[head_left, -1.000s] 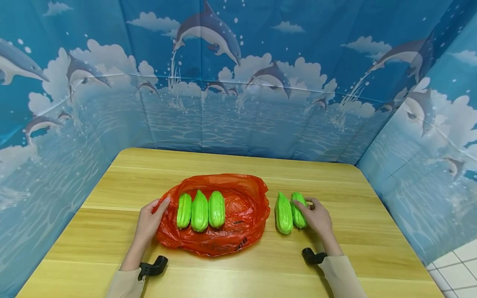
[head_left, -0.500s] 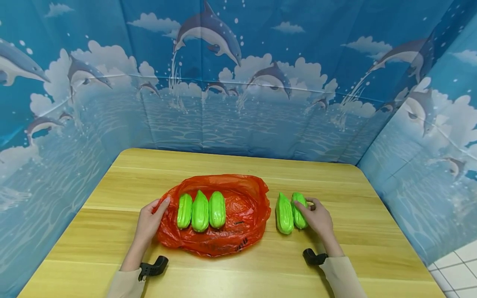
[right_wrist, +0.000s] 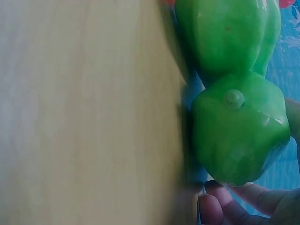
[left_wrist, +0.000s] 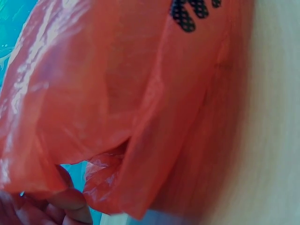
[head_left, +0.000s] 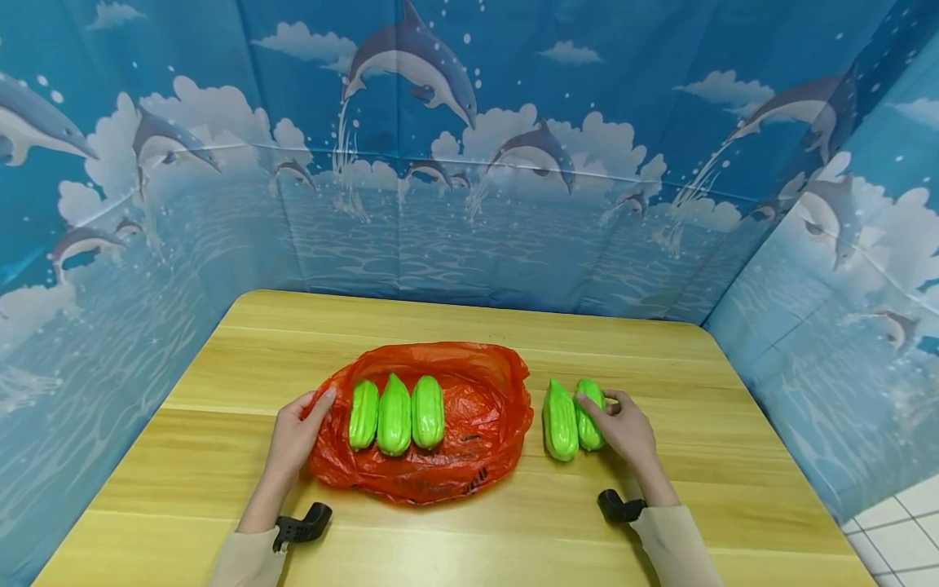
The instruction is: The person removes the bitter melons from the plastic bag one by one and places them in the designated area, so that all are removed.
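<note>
A red plastic bag (head_left: 477, 456) lies spread out on the wooden table, its rim raised around three glossy, ribbed green papayas (head_left: 394, 416) standing side by side in its left half. At the bag's left rim, my left hand (head_left: 293, 432) pinches the plastic between thumb and fingers; the left wrist view shows the fingers (left_wrist: 70, 206) partly behind the red film. Two more green papayas lie right of the bag, one with a pointed tip (head_left: 561, 422). My right hand (head_left: 623, 428) grips the rightmost papaya (right_wrist: 239, 131), thumb on one side and fingers on the other.
The light wooden table (head_left: 455, 546) fills the lower view, with bare wood in front of the bag and on both sides. Behind it hangs a blue dolphin-print curtain (head_left: 469, 228). Black wrist mounts (head_left: 302, 526) sit on both forearms. White floor tiles (head_left: 902, 522) show at the far right.
</note>
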Demonstrator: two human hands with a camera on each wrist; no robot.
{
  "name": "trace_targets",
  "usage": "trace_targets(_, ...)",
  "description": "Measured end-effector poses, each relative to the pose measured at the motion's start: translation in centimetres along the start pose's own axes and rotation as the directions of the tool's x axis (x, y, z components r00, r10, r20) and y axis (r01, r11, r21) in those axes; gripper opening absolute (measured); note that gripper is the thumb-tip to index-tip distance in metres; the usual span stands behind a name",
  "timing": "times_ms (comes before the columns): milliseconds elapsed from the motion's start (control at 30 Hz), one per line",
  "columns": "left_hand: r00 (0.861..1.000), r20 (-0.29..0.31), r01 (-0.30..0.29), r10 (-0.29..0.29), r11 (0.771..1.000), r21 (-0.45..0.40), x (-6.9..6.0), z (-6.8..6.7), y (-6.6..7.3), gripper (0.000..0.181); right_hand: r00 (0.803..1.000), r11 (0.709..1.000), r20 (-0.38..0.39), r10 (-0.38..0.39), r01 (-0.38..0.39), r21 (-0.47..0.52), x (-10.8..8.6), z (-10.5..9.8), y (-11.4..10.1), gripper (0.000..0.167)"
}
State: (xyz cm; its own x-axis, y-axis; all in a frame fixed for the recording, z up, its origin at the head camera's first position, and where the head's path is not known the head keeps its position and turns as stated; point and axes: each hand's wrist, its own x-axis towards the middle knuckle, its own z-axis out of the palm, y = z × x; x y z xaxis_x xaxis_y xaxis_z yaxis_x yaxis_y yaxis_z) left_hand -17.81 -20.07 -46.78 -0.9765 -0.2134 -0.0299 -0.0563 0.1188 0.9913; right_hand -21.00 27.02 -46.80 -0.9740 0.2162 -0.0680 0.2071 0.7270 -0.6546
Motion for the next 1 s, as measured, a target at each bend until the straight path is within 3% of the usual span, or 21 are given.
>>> trace_targets(500, 1.000, 0.004, -0.011, 0.011, 1.000, -0.026, 0.0, 0.1, -0.1, 0.047, 1.000, 1.000, 0.022, 0.011, -0.011, 0.005, -0.2, -0.3, -0.2, 0.095)
trace_targets(733, 1.000, 0.005, -0.013, 0.013, 1.000, -0.025, 0.1, 0.1, 0.0, 0.046, 1.000, 0.997, 0.018, -0.007, 0.006, 0.074, -0.2, -1.1, -0.1, 0.090)
trace_targets(1000, 1.000, 0.005, -0.008, 0.008, 1.000, -0.017, 0.0, 0.1, 0.0, 0.047, 0.997, 0.996, -0.041, -0.065, 0.068, 0.061, -0.3, -2.2, -0.5, 0.086)
